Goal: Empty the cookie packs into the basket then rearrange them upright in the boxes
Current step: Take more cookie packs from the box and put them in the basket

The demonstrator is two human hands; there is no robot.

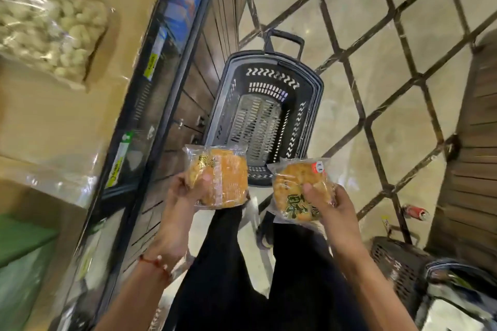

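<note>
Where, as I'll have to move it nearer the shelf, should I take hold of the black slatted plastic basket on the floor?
By the crossbar of the black pull handle, which stands out past the far rim of the basket; the gap under the bar lets fingers curl round it from above. The left hand grips one clear-wrapped cookie pack, the right hand another; free one first.

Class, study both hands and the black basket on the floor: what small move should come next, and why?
Probably carry both hands a little forward over the basket and release. The left hand grips the left cookie pack, the right hand grips the right cookie pack, both at the basket's near edge, and the basket looks empty.
</note>
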